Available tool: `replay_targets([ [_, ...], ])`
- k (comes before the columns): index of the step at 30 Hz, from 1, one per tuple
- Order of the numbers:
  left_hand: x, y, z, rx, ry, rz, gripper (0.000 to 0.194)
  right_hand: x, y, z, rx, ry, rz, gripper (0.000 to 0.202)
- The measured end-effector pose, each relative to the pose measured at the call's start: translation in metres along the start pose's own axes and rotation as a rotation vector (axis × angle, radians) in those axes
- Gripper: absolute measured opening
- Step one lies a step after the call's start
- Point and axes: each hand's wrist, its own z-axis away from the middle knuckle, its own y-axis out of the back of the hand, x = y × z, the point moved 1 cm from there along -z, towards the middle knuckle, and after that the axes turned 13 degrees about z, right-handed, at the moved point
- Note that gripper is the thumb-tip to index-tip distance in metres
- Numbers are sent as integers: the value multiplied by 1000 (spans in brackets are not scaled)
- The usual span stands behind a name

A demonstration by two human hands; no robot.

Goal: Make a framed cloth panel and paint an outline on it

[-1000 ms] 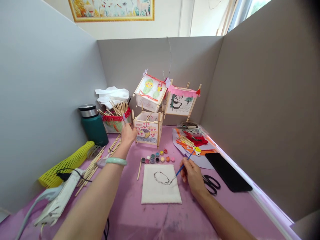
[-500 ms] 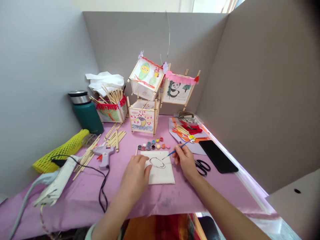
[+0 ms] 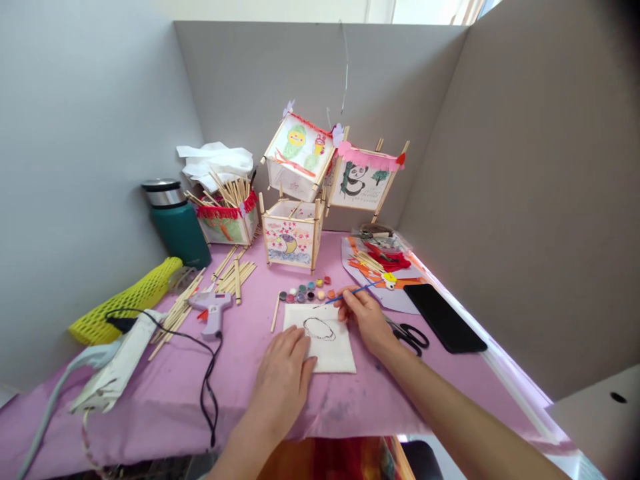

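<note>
A white cloth square (image 3: pixel 330 357) lies on the pink-covered table, with a dark oval outline drawn on it. My left hand (image 3: pixel 285 367) rests flat over the square's left edge, fingers stretched out. Between the fingertips of my right hand (image 3: pixel 363 317) is a thin blue paintbrush (image 3: pixel 357 290). Its tip points left, over the top part of the square near the paint pots. Several small paint pots (image 3: pixel 311 295) stand in rows just behind the square. Black-handled scissors (image 3: pixel 415 337) lie to the right of my right hand, partly hidden by it.
Paper lanterns on stick frames (image 3: pixel 290 240) stand and hang at the back. On the left are a glue gun (image 3: pixel 213 310), loose wooden sticks (image 3: pixel 175 320), a power strip (image 3: pixel 117 367) and a teal bottle (image 3: pixel 180 230). A black phone (image 3: pixel 444 317) lies right. Grey panels enclose the table.
The brush tip has lifted from the oval and moved back toward the paint pots. My left hand has slid down along the square's left edge. The view has shifted slightly.
</note>
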Motion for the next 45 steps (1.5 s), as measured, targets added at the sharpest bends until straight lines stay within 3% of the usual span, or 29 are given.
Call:
replay_targets([
  [10,-5,2,0,-16,37,52,43,5,-9,0,-43,-36,41,35],
  [18,-5,1,-1,19,29,88,38,0,-5,-12,-33,-35,47,37],
  [24,-6,-1,1,14,14,55,39,4,-10,-13,24,6,86,35],
  [37,-5,-1,3,-12,11,52,40,6,-15,8,-93,221,381,29],
  [45,-3,1,2,-11,15,93,38,7,-15,8,-136,300,494,29],
])
